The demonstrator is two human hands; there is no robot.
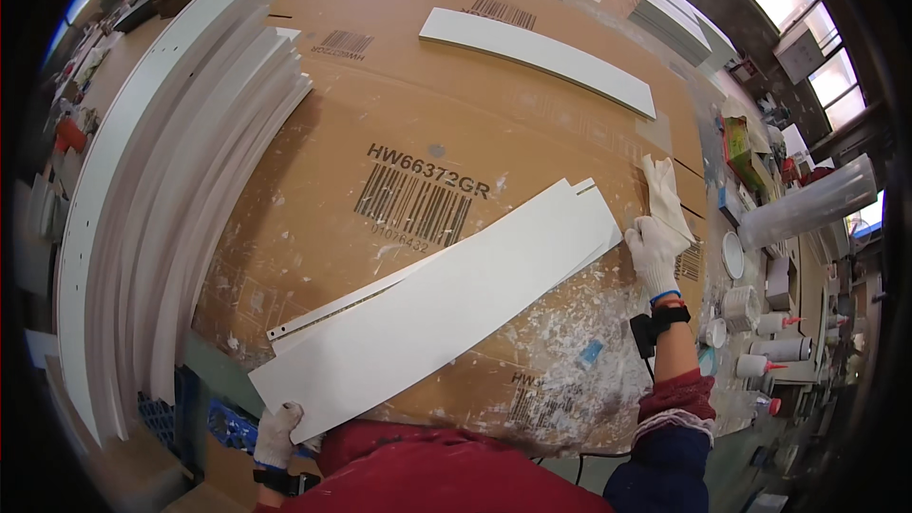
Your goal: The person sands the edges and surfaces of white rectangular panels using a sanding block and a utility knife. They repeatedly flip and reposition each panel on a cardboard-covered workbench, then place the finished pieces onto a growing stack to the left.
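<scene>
A long white board [432, 309] lies slantwise across the near part of the table, over another white board [323, 315] whose edge with small holes shows. My left hand [279, 435], in a pale work glove, grips the near left corner of the upper board. To the right, just past the boards' far end, my gloved right hand [654, 252] is closed on a cream cloth [668, 192]. Most of the cloth extends beyond my fingers on the cardboard.
Brown cardboard [285, 228] covers the table, with paint flecks near me. Several white boards [180, 171] stand on edge at left. Another white board [537, 55] lies at the back. At right are a clear plastic roll [807, 204] and red-tipped bottles [757, 366]. A blue scrap [591, 352] lies nearby.
</scene>
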